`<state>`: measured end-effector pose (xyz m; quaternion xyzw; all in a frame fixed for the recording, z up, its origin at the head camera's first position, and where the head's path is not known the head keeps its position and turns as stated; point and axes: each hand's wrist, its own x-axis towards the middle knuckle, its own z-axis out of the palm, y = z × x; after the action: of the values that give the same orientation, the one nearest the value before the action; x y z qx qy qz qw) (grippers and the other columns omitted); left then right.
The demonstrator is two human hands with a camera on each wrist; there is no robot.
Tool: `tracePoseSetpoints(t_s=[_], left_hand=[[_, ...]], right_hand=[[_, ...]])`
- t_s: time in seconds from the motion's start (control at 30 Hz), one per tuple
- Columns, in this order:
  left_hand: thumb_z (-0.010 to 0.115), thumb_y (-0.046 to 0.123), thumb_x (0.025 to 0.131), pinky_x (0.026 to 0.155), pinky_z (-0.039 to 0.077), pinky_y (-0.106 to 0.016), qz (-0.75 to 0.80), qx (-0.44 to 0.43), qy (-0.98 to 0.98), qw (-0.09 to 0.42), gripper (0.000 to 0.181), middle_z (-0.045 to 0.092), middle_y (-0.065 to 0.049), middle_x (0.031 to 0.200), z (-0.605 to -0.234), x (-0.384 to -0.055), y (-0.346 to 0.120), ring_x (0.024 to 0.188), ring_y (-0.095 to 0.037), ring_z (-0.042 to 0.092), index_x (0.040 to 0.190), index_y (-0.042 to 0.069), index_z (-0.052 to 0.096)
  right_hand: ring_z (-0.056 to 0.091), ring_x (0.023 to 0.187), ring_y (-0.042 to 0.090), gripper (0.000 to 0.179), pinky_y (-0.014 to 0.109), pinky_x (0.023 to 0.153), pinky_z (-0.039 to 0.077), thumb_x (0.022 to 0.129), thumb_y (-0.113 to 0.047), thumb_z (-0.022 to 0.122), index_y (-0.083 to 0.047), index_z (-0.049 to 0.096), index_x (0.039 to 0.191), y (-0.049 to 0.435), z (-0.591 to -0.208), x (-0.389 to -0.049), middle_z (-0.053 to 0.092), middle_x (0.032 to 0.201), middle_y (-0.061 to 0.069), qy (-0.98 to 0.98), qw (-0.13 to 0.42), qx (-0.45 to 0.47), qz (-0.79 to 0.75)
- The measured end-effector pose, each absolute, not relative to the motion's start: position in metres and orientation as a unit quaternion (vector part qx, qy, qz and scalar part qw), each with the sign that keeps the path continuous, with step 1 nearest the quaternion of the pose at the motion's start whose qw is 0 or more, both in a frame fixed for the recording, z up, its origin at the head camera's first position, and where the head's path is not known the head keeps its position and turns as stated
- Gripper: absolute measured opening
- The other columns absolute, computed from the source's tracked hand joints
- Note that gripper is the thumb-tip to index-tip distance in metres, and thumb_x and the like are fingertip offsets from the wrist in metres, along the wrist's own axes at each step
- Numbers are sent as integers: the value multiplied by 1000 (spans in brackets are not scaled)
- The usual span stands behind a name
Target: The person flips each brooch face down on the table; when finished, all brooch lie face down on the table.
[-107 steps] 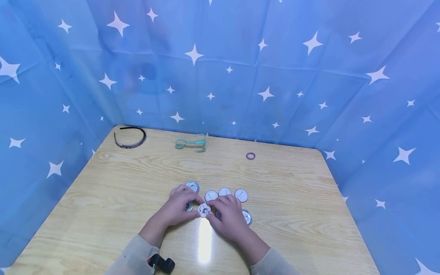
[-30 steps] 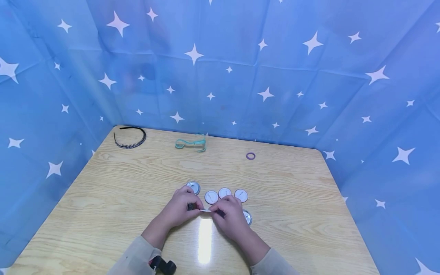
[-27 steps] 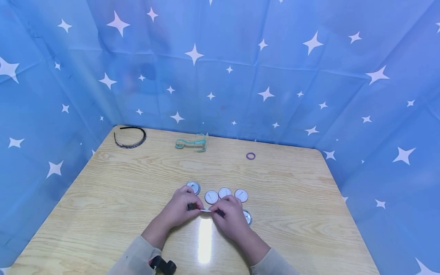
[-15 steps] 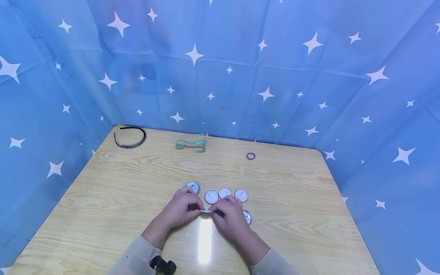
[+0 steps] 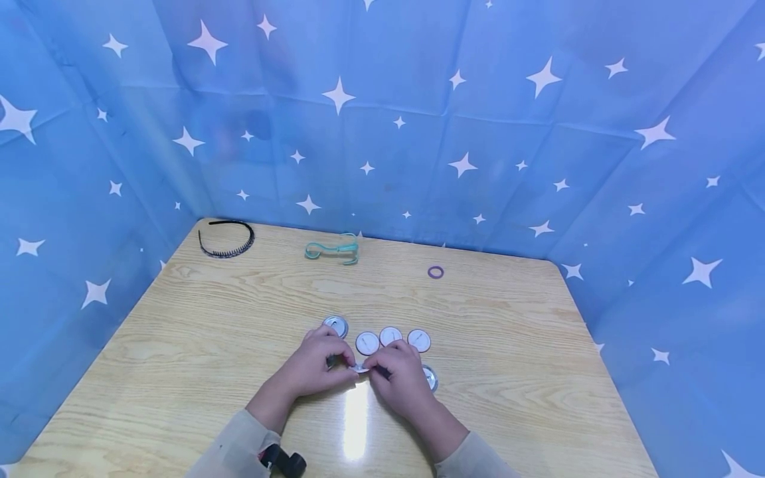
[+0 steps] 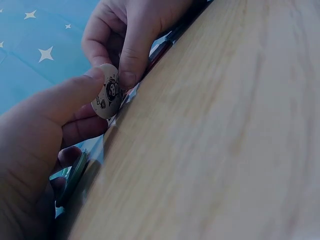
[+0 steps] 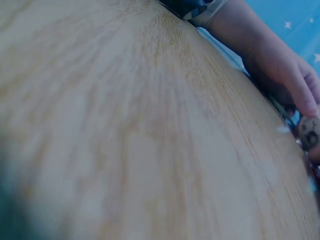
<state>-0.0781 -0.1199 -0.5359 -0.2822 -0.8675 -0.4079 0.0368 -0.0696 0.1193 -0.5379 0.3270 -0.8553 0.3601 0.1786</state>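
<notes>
A small round pin badge [image 5: 360,368] with a white face and a black cartoon print is pinched by both hands, just above the table. My left hand [image 5: 318,364] grips its left edge between thumb and fingers. At its other edge, my right hand [image 5: 399,375] pinches it the same way. The left wrist view shows the printed face of the badge [image 6: 111,95] between the thumbs. Beyond the hands lie white-backed badges [image 5: 367,343] with pins showing. A silver-backed badge [image 5: 335,325] touches or nearly touches the left fingers; another silver-backed badge [image 5: 429,377] is partly behind the right hand.
Along the back of the wooden table [image 5: 496,318] lie a black toothed headband [image 5: 230,252], a teal hook-shaped item [image 5: 335,249] and a purple ring-shaped band [image 5: 435,272]. A blue star-patterned curtain [image 5: 382,133] surrounds the far sides.
The badge first showed its printed face upward, then was turned edge-on. Now it is tilted slightly, and the left thumb has shifted a little to the right along it.
</notes>
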Motion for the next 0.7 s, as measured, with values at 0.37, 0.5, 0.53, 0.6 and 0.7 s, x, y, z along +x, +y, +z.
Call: tracePoseSetpoints(t_s=[0.37, 0.5, 0.53, 0.6, 0.7], left_hand=[[92, 38, 83, 99, 36, -43, -408, -280, -869, 22, 19, 67, 31, 92, -536, -79, -121, 104, -8, 50, 91, 35, 75], [93, 35, 81, 99, 36, -42, -406, -281, -869, 20, 22, 68, 30, 93, -536, -79, -121, 105, -8, 50, 93, 34, 75], [93, 34, 80, 99, 36, -42, -405, -281, -870, 19, 22, 68, 29, 93, -536, -79, -121, 105, -8, 50, 93, 34, 75], [93, 33, 80, 99, 36, -42, -403, -281, -871, 18, 23, 68, 29, 93, -537, -79, -121, 105, -8, 50, 93, 34, 75], [94, 30, 79, 99, 36, -42, -397, -281, -873, 17, 24, 68, 29, 94, -537, -80, -121, 106, -8, 51, 93, 34, 75]], right_hand=[[64, 99, 15, 21, 43, 91, 45, 76, -8, 83, -23, 83, 91, 120, -539, -70, 78, 97, -15, -851, 174, 350, 351], [63, 101, 13, 17, 43, 94, 45, 76, -15, 85, -23, 83, 90, 119, -539, -69, 78, 96, -14, -856, 162, 347, 348], [63, 100, 13, 16, 44, 94, 45, 75, -17, 87, -23, 84, 90, 119, -539, -69, 78, 96, -13, -855, 164, 350, 346], [62, 100, 12, 15, 44, 93, 45, 76, -21, 88, -23, 84, 89, 119, -538, -69, 77, 96, -13, -856, 163, 351, 342], [61, 100, 12, 15, 44, 93, 45, 76, -25, 90, -23, 84, 90, 120, -538, -68, 77, 98, -11, -860, 157, 351, 336]])
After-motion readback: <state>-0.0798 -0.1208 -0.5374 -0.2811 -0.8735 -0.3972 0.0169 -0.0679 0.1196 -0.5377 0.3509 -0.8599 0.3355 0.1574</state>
